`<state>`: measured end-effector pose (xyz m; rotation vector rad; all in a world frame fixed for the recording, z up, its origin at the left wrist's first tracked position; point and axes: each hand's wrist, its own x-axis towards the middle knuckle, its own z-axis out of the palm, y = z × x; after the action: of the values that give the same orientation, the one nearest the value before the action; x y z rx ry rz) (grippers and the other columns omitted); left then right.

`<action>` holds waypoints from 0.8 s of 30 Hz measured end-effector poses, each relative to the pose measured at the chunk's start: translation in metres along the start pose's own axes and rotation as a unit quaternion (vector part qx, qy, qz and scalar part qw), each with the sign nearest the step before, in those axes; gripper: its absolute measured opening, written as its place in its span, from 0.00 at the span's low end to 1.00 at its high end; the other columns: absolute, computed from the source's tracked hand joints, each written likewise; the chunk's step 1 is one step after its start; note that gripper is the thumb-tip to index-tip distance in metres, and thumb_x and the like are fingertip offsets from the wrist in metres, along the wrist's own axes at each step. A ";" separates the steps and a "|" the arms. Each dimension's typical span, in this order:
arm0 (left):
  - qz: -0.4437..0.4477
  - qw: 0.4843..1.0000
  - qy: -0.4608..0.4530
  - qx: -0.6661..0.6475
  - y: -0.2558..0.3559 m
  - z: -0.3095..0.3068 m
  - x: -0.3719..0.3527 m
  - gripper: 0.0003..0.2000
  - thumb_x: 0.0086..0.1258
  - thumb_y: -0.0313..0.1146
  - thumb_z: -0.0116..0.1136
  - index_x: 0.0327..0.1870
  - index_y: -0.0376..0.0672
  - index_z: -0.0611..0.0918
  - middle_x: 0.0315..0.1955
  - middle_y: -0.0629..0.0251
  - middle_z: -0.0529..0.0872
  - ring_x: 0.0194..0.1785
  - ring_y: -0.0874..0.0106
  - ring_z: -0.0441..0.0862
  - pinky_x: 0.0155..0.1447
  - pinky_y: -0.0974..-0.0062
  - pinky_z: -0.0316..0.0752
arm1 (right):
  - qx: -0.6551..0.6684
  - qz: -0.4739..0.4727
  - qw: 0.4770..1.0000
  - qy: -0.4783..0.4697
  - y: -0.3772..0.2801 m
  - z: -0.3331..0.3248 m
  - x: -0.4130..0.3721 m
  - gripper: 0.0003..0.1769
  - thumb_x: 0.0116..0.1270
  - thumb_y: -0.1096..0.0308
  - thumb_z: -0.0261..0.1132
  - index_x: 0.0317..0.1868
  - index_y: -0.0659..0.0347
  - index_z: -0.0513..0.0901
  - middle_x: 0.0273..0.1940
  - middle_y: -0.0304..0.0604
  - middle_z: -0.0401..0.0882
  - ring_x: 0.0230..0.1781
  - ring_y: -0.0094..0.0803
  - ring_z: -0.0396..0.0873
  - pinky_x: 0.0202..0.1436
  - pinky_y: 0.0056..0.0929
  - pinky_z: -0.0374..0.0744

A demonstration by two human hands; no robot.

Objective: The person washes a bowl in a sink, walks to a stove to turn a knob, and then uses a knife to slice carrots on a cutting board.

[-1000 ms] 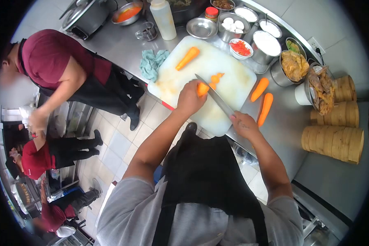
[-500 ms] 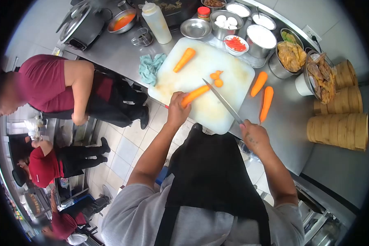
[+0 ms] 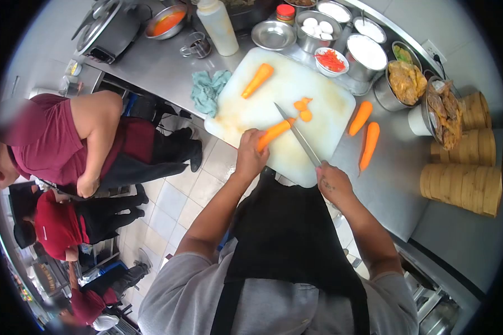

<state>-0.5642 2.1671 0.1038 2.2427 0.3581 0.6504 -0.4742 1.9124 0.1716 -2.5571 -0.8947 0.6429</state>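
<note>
My left hand [image 3: 252, 154] is closed around a peeled carrot [image 3: 275, 134] that lies on the white cutting board [image 3: 235, 120]. In my right hand [image 3: 334, 183] is the handle of a long knife [image 3: 303, 140]. Its blade passes right at the cut end of the carrot; whether it touches is hard to make out. Just beyond the blade lie a few cut carrot pieces [image 3: 304, 109]. Another carrot [image 3: 257, 81] rests whole near the far left of the board. Two more carrots [image 3: 361, 118] lie on the steel counter to the right of the board.
A crumpled green cloth [image 3: 209, 92] touches the board's left side. Behind stand a squeeze bottle [image 3: 218, 28], a steel plate [image 3: 273, 35], a bowl of red strips [image 3: 331, 61] and a pot of eggs [image 3: 317, 28]. Bamboo steamers [image 3: 461, 187] are stacked right. Several co-workers [image 3: 67, 134] stand left.
My right hand has moved left, bringing the knife closer to the carrot and steeper across its end. My left hand still grips the carrot. The nearest co-worker has shifted and leaned further left.
</note>
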 end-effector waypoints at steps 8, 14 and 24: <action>0.005 0.973 0.228 0.042 -0.029 -0.052 0.098 0.16 0.59 0.23 0.67 0.49 0.33 0.80 0.43 0.52 0.78 0.46 0.57 0.79 0.53 0.64 0.76 | 0.088 0.080 0.993 0.010 0.017 -0.026 -0.036 0.22 0.76 0.51 0.54 0.40 0.65 0.77 0.32 0.63 0.82 0.37 0.63 0.81 0.41 0.53 0.76; -0.099 0.991 0.085 -0.009 -0.099 -0.026 0.167 0.17 0.58 0.28 0.70 0.48 0.33 0.83 0.42 0.50 0.82 0.49 0.54 0.80 0.57 0.64 0.76 | 0.147 0.156 0.971 0.109 0.032 -0.045 -0.075 0.24 0.76 0.50 0.54 0.41 0.66 0.79 0.30 0.63 0.82 0.35 0.64 0.81 0.40 0.52 0.76; 0.053 0.941 -0.323 0.085 0.164 0.190 0.134 0.30 0.66 0.36 0.61 0.68 0.33 0.67 0.57 0.44 0.77 0.62 0.50 0.76 0.66 0.60 0.73 | 0.339 0.288 0.861 0.246 0.060 -0.052 -0.149 0.24 0.77 0.50 0.57 0.38 0.66 0.77 0.19 0.46 0.76 0.17 0.35 0.77 0.26 0.35 0.74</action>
<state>-0.3389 2.0028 0.1606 2.5005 -0.0421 -0.0941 -0.5214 1.7617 0.2312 -2.1179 0.2660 0.3231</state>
